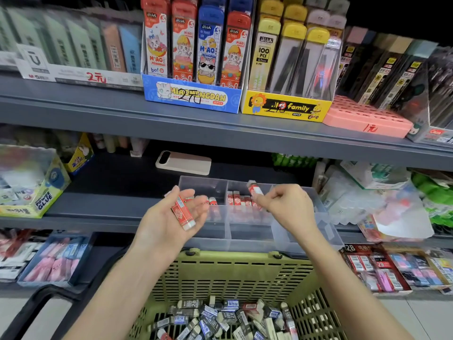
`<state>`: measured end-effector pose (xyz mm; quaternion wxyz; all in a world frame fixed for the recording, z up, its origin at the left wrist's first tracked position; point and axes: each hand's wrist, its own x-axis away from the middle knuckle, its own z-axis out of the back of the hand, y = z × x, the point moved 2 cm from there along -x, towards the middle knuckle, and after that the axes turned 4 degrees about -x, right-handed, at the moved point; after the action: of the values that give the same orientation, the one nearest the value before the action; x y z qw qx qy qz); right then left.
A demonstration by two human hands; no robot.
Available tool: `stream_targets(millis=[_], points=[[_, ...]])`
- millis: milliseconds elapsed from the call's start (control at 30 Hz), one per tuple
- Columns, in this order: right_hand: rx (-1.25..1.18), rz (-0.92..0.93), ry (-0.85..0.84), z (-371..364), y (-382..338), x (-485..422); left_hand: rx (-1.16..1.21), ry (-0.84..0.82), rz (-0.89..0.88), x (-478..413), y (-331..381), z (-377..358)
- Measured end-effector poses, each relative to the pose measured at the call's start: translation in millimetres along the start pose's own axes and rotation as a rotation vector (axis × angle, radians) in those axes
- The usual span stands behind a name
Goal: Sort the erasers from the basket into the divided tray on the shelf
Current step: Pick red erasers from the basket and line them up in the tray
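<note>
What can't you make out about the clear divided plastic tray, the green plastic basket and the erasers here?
Head view only.
- Clear divided plastic tray: right compartments hidden behind the right hand, which pinches a red-sleeved eraser.
- Green plastic basket: near end cut off by the bottom edge.
- Black and blue erasers in it: sleeve print too small.

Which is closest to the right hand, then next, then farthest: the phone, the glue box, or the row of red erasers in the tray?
1. Row of red erasers: standing in the tray, right beside the right hand.
2. Phone: lying behind the tray, back and to the left.
3. Glue box: far off to the left.
</note>
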<state>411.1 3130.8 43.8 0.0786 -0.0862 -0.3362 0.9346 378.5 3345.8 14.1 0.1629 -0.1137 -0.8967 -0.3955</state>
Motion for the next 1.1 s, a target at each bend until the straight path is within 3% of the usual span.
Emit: stream_targets(millis=[200, 333, 567, 667, 733, 833, 933, 1000, 1100], points=[[0.428, -0.05, -0.124, -33, 5, -45, -0.077, -0.012, 0.061, 7, -5, -5], [0.475, -0.119, -0.197, -47, 6, -49, -0.076, -0.032, 0.056, 5, -7, -4], [0.544, -0.055, -0.326, -51, 5, -49, -0.088, -0.034, 0.024, 3, -9, -5], [0.546, 0.073, -0.137, -43, -5, -34, -0.099, -0.062, -0.01, 3, -10, -5], [0.245, 0.224, -0.006, -38, -16, -7, -0.083, -0.082, -0.038, 2, -10, -6], [-0.293, 0.252, -0.255, -42, -35, 45, -0.073, -0.077, -0.083, 1, -11, -10], [-0.453, 0.176, -0.293, -54, -36, 70, -0.105, -0.094, -0.097, 4, -21, -19], [-0.709, 0.073, -0.255, -52, -29, 71, -0.183, -0.131, -0.129, 8, -27, -22], [-1.078, -0.089, -0.256, -41, -15, 66, -0.548, -0.183, -0.253, 13, -31, -19]])
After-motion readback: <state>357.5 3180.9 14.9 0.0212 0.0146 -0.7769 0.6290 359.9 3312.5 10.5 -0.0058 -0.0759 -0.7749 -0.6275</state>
